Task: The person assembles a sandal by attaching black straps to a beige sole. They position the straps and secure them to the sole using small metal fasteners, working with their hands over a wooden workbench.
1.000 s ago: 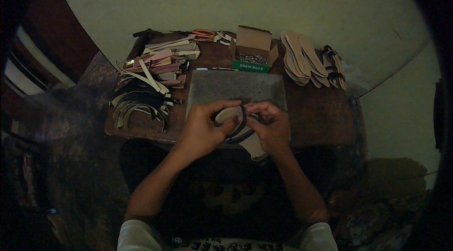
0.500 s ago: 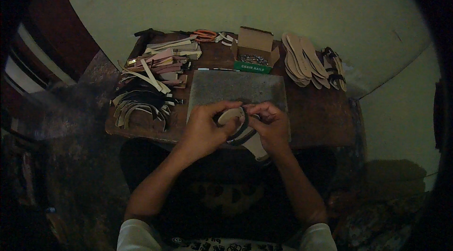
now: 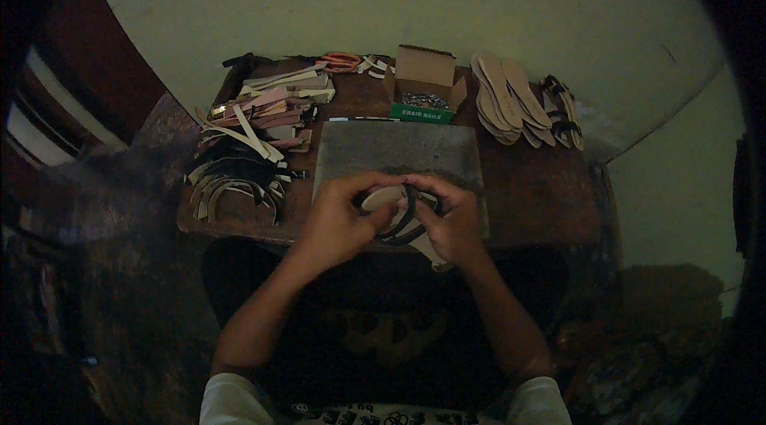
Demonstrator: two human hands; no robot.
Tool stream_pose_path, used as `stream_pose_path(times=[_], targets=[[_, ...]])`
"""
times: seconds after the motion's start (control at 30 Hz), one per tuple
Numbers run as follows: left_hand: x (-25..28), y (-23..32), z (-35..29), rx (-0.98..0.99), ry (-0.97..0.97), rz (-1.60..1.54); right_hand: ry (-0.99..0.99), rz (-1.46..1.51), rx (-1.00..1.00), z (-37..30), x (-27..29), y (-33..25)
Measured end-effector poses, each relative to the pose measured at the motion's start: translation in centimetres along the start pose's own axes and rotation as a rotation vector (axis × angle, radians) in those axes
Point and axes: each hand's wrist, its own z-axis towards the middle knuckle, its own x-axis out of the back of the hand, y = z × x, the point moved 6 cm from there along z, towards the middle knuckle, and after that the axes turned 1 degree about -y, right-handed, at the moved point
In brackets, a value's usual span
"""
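Note:
Between my two hands is a sandal (image 3: 427,248) with a beige sole and dark straps, tilted over the near edge of a grey slab (image 3: 391,146). My left hand (image 3: 351,205) is closed around the left side of the sandal, its thumb lying on the beige footbed. From the other side my right hand (image 3: 448,213) grips the sandal, with thumb and fingers at the dark strap (image 3: 412,205). The fingertips of both hands come together at the sandal's far edge. Parts of the sole and straps are hidden behind my fingers.
On the brown wooden table (image 3: 542,209), a pile of cut strips (image 3: 271,110) and curved dark straps (image 3: 231,189) lie at the left. Behind the slab stands an open green box (image 3: 423,114) of nails. Beige insoles (image 3: 511,102) and strapped sandals (image 3: 563,114) sit at the back right.
My right hand has turned inward, and its fingers have closed onto the strap and the sandal's far edge. My left hand keeps its hold; the view has shifted slightly.

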Motion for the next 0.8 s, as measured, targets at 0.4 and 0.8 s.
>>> stream_pose_path(times=[0.4, 0.8], targets=[[-0.9, -1.0, 0.2, 0.030, -0.078, -0.048, -0.016, -0.018, -0.068, 0.0, 0.9, -0.9], [-1.7, -1.5, 0.2, 0.050, -0.062, 0.046, 0.075, 0.042, -0.079, -0.1, 0.9, 0.8]])
